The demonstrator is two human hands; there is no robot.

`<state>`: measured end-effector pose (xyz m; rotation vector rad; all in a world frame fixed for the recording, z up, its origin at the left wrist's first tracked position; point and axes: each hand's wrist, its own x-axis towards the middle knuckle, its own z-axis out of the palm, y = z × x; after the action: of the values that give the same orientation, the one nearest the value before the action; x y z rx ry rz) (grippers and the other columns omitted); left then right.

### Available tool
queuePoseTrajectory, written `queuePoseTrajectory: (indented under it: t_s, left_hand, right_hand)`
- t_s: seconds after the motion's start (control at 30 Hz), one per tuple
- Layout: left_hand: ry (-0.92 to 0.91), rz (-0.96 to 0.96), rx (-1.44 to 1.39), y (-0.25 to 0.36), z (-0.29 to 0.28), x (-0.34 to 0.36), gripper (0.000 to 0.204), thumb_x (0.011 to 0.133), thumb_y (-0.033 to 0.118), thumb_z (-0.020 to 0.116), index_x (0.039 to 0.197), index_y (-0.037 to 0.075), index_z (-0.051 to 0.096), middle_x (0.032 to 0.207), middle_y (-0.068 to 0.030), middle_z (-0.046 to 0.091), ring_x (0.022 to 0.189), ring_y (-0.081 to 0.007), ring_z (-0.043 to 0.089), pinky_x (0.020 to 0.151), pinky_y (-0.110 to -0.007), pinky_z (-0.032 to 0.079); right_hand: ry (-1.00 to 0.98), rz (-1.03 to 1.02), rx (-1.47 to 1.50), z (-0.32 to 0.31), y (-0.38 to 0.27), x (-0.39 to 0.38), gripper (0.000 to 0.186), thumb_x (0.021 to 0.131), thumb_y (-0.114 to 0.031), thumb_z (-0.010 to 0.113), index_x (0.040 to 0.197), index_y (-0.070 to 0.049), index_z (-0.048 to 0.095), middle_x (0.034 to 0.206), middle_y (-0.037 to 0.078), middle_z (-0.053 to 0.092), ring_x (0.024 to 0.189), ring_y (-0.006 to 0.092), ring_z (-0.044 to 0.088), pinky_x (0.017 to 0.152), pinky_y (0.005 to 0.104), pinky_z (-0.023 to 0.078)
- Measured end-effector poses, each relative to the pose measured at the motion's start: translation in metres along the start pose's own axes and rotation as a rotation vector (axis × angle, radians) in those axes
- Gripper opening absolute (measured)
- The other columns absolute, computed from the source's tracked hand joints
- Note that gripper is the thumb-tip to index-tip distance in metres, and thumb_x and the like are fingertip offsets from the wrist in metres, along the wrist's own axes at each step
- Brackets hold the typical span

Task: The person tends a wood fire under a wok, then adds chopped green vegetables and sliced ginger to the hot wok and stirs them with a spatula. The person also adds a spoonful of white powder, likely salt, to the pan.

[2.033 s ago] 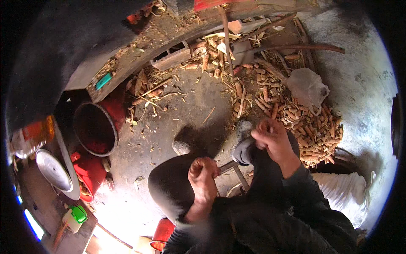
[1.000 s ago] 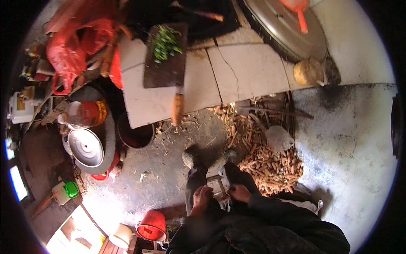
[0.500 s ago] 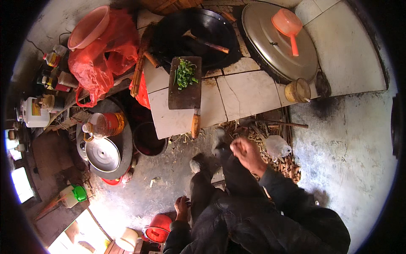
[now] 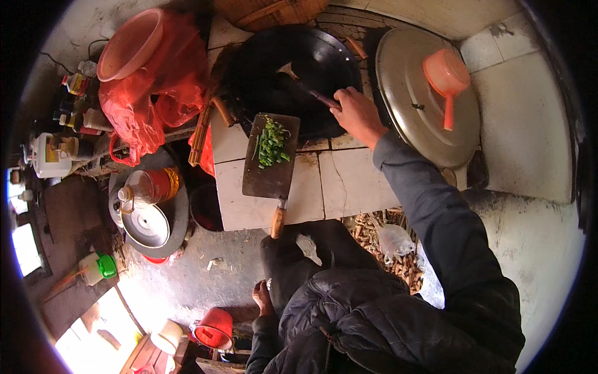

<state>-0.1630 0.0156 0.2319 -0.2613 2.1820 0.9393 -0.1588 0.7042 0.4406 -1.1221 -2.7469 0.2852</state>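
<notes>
Pale-headed, long-handled spatula (image 4: 321, 97) is slanting across the round black wok (image 4: 268, 87) toward its right rim; right hand (image 4: 359, 113), newly arrived, is gripping it, taking control; left hand (image 4: 263, 297) is hanging, grip unclear.

A black metal wok (image 4: 330, 59), smooth, with a soft gloss near its rim. A spatula (image 4: 321, 98) with a dull metal blade. White counter tiles (image 4: 358, 181), smooth and faintly shiny. A cleaver (image 4: 261, 182): dark, matt metal blade, smooth wooden handle. A pot lid (image 4: 403, 115) of grey metal with a satin sheen; a dipper (image 4: 446, 72) of shiny pink plastic. A plastic bag (image 4: 129, 103), thin, red, crinkled, glossy. A clear, shiny plastic bottle (image 4: 147, 187). A jacket (image 4: 349, 302) of dark quilted cloth, softly glossy. A matt, rough-looking floor (image 4: 199, 271).
</notes>
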Motion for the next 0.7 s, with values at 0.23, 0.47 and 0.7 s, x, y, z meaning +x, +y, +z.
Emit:
queuePoseTrajectory:
  t_s: [0.23,0.47,0.7]
  left_hand:
    - [-0.016,-0.005,-0.182,0.064,0.019,-0.017,0.017,0.097,0.012,0.067,0.105,-0.002,0.074,0.094,-0.0073,0.075,0.083,-0.0173,0.067,0.075,-0.032,0.055]
    - [-0.04,0.018,-0.294,0.129,0.005,-0.001,0.018,0.103,0.014,0.067,0.116,0.001,0.07,0.093,-0.0068,0.073,0.077,-0.0141,0.065,0.071,-0.028,0.054]
    - [-0.032,0.228,-0.229,0.183,0.002,0.0,0.016,0.104,0.01,0.066,0.115,-0.001,0.071,0.092,-0.0065,0.072,0.081,-0.0141,0.067,0.074,-0.029,0.057]
  right_hand:
    - [-0.24,-0.051,-0.187,0.043,0.02,0.036,0.02,0.097,-0.018,0.069,0.11,-0.003,0.067,0.102,0.023,0.071,0.099,0.0434,0.07,0.085,0.0561,0.057]
    - [-0.194,0.091,0.274,0.018,0.018,0.061,0.024,0.099,-0.019,0.062,0.114,-0.001,0.065,0.098,0.029,0.072,0.093,0.0513,0.07,0.08,0.0601,0.053]
    - [-0.252,0.08,0.04,0.006,0.013,0.033,0.034,0.101,-0.019,0.064,0.13,-0.002,0.065,0.102,0.025,0.073,0.098,0.0466,0.07,0.08,0.0566,0.055]
